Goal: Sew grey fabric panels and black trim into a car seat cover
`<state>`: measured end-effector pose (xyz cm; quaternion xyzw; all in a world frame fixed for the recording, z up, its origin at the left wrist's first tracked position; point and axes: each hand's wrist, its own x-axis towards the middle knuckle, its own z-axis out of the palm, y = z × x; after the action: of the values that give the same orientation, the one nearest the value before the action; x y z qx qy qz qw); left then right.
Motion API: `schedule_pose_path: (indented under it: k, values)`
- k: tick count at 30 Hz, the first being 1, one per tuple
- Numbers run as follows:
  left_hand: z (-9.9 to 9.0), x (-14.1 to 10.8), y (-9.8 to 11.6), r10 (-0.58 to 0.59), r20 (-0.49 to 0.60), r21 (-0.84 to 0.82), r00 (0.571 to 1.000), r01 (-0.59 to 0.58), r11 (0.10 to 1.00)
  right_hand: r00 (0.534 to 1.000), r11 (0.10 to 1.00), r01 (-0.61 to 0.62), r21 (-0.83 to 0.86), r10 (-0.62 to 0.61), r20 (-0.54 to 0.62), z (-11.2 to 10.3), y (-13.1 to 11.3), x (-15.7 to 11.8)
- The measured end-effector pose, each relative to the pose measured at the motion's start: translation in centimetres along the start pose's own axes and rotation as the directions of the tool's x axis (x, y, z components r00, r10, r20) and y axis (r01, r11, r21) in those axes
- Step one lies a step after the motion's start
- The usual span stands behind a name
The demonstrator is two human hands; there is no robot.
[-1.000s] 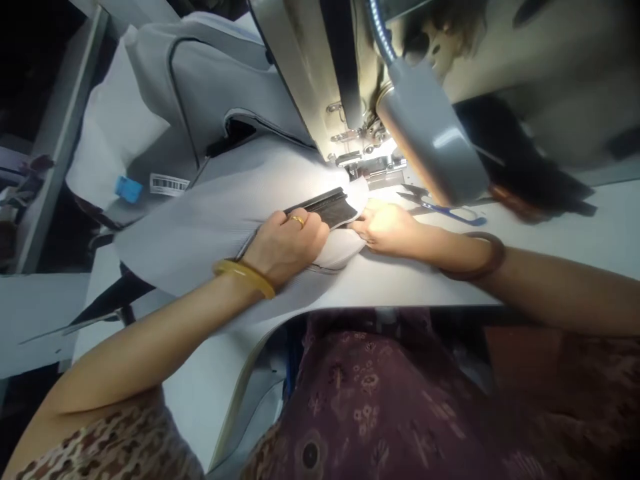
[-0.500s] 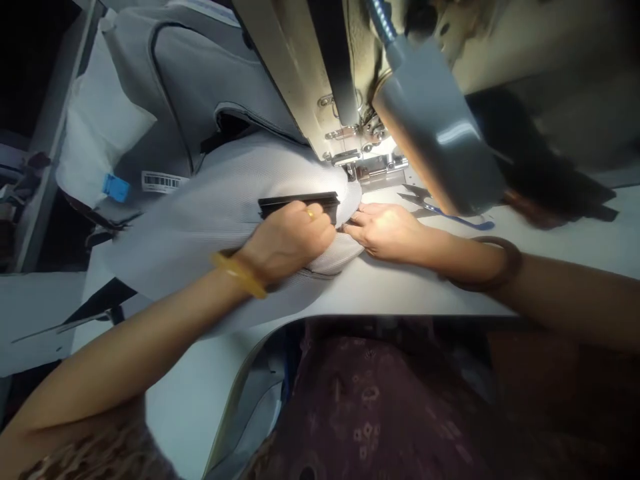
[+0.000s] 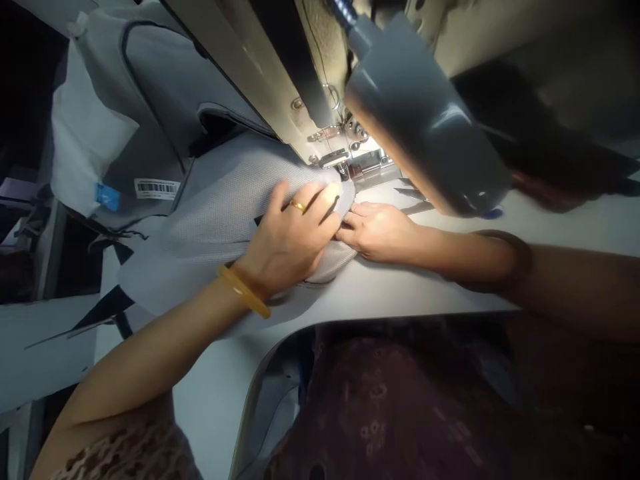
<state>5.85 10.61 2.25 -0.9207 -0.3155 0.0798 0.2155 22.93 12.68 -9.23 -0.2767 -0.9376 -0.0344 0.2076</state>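
White, smooth tabletop (image 3: 390, 293) lies under pale grey mesh fabric (image 3: 215, 193), whose rounded edge sits at the metal presser foot (image 3: 343, 172). On the fabric rests the left hand (image 3: 293, 233), fingers spread; the right hand (image 3: 377, 232) touches its edge with curled fingers, whether pinching cannot be told. Beyond stand a cream metal sewing machine (image 3: 235, 53) and a grey rectangular lamp (image 3: 425, 120), partly covering dark-bladed scissors (image 3: 413, 195).

A grey lamp (image 3: 425, 123) partly hides scissors (image 3: 413, 194) on the white table (image 3: 400, 290).
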Motion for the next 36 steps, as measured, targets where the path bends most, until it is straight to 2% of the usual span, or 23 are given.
schedule_pose_path:
  k: [2, 5, 8, 11, 14, 16, 19, 21, 22, 24, 27, 29, 31, 33, 36]
  values:
    - [-0.3, -1.5, 0.1, -0.030, -0.058, 0.054, 0.998, 0.033, 0.998, 1.000, 1.000, -0.010, -0.012, 0.011, 0.027, -0.3, 0.0, 0.2]
    - [-0.6, -4.6, -0.2, -0.121, -0.055, 0.044, 0.991, 0.124, 0.991, 0.998, 0.999, 0.036, -0.024, -0.035, 0.044, -0.9, 0.1, 0.6]
    - [-0.9, -6.2, -2.1, -0.108, -0.110, 0.080, 0.988, 0.117, 0.990, 0.998, 0.998, 0.061, 0.004, -0.061, 0.031, -1.2, 0.3, 0.8]
    - [-1.2, -4.9, -6.0, -0.091, -0.191, 0.138, 0.977, 0.119, 0.983, 0.999, 0.998, 0.054, 0.015, -0.054, 0.002, -1.4, 0.7, 0.6]
    - [-1.0, -2.9, -9.8, -0.136, -0.095, 0.065, 0.986, 0.142, 0.988, 0.993, 0.993, 0.118, 0.025, -0.118, -0.004, -1.8, 1.7, 0.2]
    - [-0.2, -2.9, -10.7, -0.073, -0.117, 0.098, 0.990, 0.085, 0.992, 0.984, 0.982, 0.180, 0.053, -0.179, -0.012, -2.2, 2.4, -0.1]
    - [1.9, -5.6, -9.0, 0.104, -0.289, 0.225, 0.952, -0.038, 0.974, 0.978, 0.977, 0.208, 0.054, -0.209, 0.013, -2.7, 2.7, -0.2]
    - [2.9, -7.8, -7.1, 0.075, -0.360, 0.204, 0.930, 0.000, 0.979, 0.977, 0.978, 0.206, 0.024, -0.207, 0.043, -2.7, 2.5, -0.2]
    - [2.9, -8.6, -6.2, 0.044, -0.343, 0.179, 0.938, 0.019, 0.984, 0.978, 0.979, 0.202, 0.009, -0.203, 0.053, -2.6, 2.3, -0.2]
    - [2.0, -9.2, -4.8, -0.018, -0.224, 0.122, 0.974, 0.046, 0.991, 0.981, 0.982, 0.190, -0.022, -0.188, 0.055, -2.3, 1.9, -0.1]
    - [-0.6, -6.7, -3.1, -0.049, -0.033, 0.059, 0.998, 0.050, 0.997, 0.988, 0.986, 0.155, -0.058, -0.152, 0.040, -2.0, 1.3, 0.1]
    - [-1.8, -3.5, -1.7, -0.004, -0.004, 0.023, 1.000, 0.004, 1.000, 0.989, 0.987, 0.144, -0.076, -0.141, 0.045, -1.8, 1.1, 0.2]
    - [-1.9, 0.1, -0.1, 0.076, 0.034, -0.023, 0.997, -0.075, 0.997, 0.990, 0.988, 0.128, -0.088, -0.122, 0.070, -1.8, 0.9, 0.4]
    - [-1.3, 3.1, 1.1, 0.072, 0.153, -0.066, 0.986, -0.063, 0.996, 0.990, 0.991, 0.108, -0.081, -0.100, 0.097, -2.0, 1.0, 0.5]
    - [-0.3, 4.8, 1.5, 0.025, 0.319, -0.056, 0.947, -0.007, 0.998, 0.991, 0.997, 0.080, -0.022, -0.077, 0.112, -2.4, 1.1, 0.4]
